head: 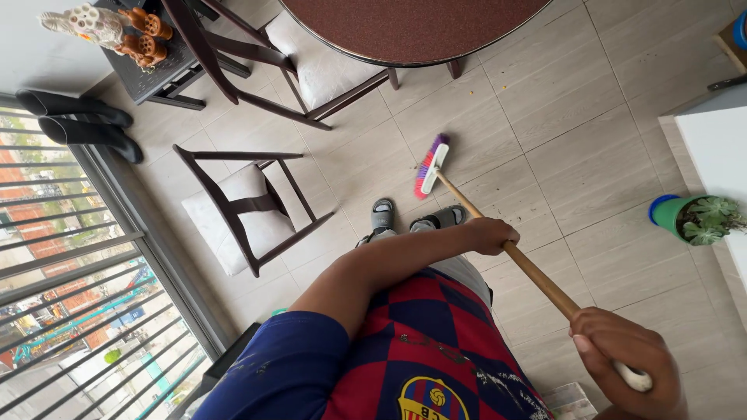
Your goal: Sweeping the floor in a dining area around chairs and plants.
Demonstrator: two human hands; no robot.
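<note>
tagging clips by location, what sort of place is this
Likely a home dining area: a round table with cushioned chairs on a tiled floor, and both hands grip a broom.

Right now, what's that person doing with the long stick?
The person grips a broom with both hands: the left hand partway down the wooden handle, the right hand near its top end. The pink and purple bristles rest on the tile floor, just ahead of their sandalled feet, near a dark round table and a cushioned chair.
</note>
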